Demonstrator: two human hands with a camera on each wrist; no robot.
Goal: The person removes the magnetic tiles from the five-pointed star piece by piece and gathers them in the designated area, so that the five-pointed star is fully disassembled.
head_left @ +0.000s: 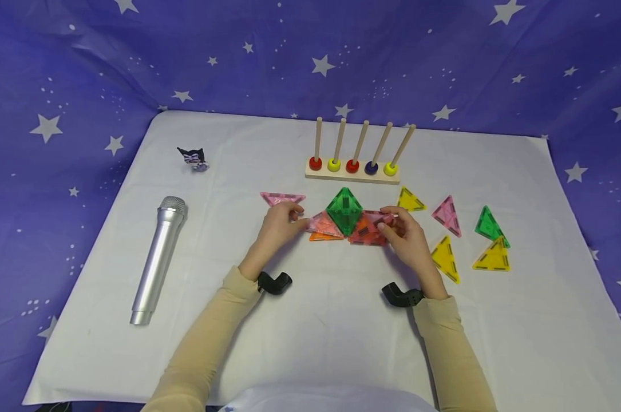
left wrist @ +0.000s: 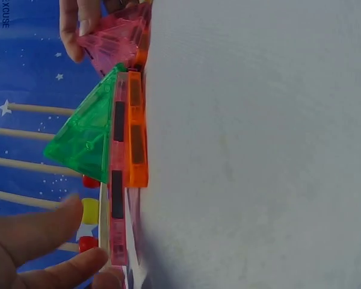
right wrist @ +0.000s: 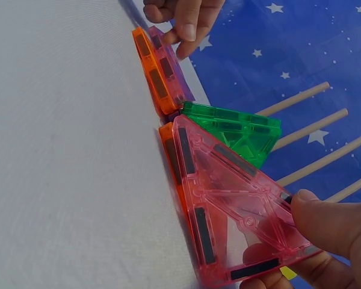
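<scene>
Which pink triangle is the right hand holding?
The pink triangle just right of the raised green piece, pinched in the right hand; the other pink triangles are left of that piece or loose farther right.

I see room over the tablecloth (head_left: 331, 332), six o'clock from the green piece (head_left: 344, 210). A pegged rack (head_left: 352, 177) blocks twelve, a yellow tile (head_left: 446, 259) four.

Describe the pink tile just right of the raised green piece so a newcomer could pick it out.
On the white table, find the wooden peg rack, then the raised green piece in front of it. The pink triangular tile is just right of that piece; unlike the loose pink tile farther right, it is pinched in the right grip.
</scene>
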